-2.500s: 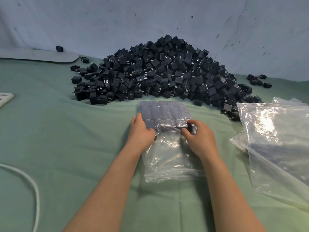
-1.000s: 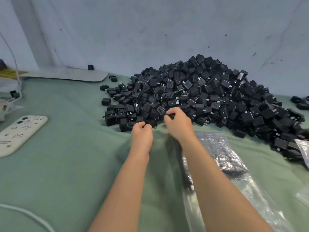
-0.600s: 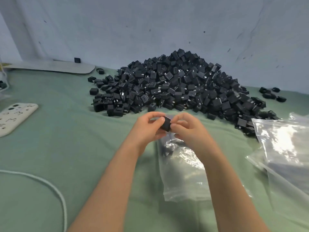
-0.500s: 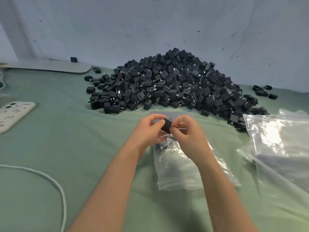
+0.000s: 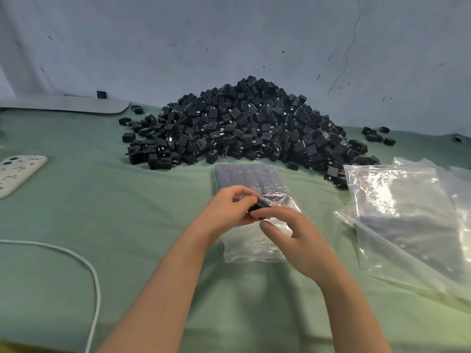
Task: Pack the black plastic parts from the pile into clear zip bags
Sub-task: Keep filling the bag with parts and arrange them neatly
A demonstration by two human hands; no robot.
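Between the 2 hands, 1 black plastic part point(image 5: 258, 208) is pinched over the mouth of a clear zip bag point(image 5: 254, 240) lying flat on the green-covered table point(image 5: 102, 205). The left hand point(image 5: 229, 210) is curled around the part, thumb and fingers closed on it; the right hand point(image 5: 293, 238) touches it with a fingertip, its other fingers loosely spread. Rows of parts are seen inside the bag beyond the hands. Farther beyond, the pile point(image 5: 249, 128) is heaped. Empty bags point(image 5: 413, 220) lie to the right.
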